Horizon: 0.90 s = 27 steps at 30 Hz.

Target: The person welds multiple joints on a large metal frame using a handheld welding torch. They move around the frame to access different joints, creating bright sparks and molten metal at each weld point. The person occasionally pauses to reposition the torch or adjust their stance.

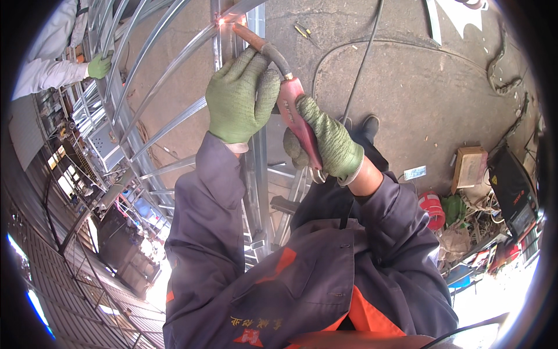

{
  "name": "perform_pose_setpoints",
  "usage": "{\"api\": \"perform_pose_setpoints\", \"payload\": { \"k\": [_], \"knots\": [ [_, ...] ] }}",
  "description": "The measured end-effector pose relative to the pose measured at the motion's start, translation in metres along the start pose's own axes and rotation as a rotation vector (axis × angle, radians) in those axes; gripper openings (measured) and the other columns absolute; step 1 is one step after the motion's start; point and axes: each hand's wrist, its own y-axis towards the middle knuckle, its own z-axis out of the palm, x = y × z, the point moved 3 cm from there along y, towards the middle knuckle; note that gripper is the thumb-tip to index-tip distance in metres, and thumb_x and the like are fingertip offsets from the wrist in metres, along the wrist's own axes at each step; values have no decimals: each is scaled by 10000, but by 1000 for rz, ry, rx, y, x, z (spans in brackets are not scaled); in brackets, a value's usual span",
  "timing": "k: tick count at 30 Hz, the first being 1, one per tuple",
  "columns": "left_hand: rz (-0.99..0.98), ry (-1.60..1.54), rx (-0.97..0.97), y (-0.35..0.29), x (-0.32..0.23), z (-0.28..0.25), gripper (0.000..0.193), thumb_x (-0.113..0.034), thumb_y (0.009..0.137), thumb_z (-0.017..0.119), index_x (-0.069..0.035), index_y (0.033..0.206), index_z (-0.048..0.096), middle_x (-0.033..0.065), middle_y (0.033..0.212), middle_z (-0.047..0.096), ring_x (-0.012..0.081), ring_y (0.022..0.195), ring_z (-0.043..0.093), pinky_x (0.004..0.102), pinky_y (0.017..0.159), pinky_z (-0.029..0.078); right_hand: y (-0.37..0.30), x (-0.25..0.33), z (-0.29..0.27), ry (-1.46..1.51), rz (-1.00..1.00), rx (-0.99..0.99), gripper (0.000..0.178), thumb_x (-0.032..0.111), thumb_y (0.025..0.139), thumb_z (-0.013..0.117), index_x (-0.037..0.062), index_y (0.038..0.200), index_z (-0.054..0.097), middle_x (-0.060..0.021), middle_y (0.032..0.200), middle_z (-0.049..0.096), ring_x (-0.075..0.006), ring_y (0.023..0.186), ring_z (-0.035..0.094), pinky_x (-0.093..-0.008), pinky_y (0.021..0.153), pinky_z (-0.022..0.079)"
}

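Observation:
My right hand (334, 136), in a green work glove, is wrapped round the red handle of a welding torch (297, 116). The torch's bent neck and coppery nozzle (250, 37) point up and left, where a small bright glow shows at a joint of a silvery metal frame (260, 192). My left hand (239, 96), gloved the same way, lies over the frame's upright bar. Its fingers are bent together against the torch's neck, steadying it; their undersides are hidden.
At the far left, a co-worker's green-gloved hand (100, 66) rests on the frame's curved bars (160, 35). A black cable (365, 61) crosses the concrete floor. On the right are a wooden box (468, 167), a red round container (431, 209) and a dark machine case (512, 192).

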Motion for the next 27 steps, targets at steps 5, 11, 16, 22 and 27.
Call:
{"api": "perform_pose_setpoints", "payload": {
  "k": [5,11,16,22,27],
  "knots": [
    [8,-7,-46,3,0,0,305,-239,1044,672,-37,1248,770,184,1223,777,427,1028,754,489,891,608,3,6,-11,-68,-29,98,666,684,1064,665,105,1380,753,-25,945,708,-114,706,643,-308,594,503],
    [-56,-85,-28,3,2,0,308,-245,1067,636,-36,1255,761,206,1246,769,445,1023,755,497,896,608,10,5,-11,-104,-155,219,596,470,1116,684,98,1576,608,-47,1111,715,-118,782,658,-301,663,558],
    [-107,-107,11,0,8,3,329,-262,1087,604,-38,1276,754,217,1288,763,451,1059,758,491,928,611,19,-7,-19,-235,-293,332,636,149,1136,635,108,1728,408,-54,1326,685,-129,911,665,-300,785,584],
    [-38,-1,-34,0,7,4,316,-267,1087,608,-52,1270,751,207,1278,763,451,1086,749,498,957,596,25,-12,-23,-460,-484,274,609,98,1143,609,93,1723,423,-53,1473,659,-135,1187,639,-288,1017,532],
    [-116,-118,53,4,4,2,281,-251,1086,612,-47,1228,741,199,1232,759,440,1065,748,495,919,589,19,-1,-15,-300,-358,263,578,113,1158,593,78,1714,439,-55,1560,628,-130,1368,588,-295,1166,473]
  ]
}}
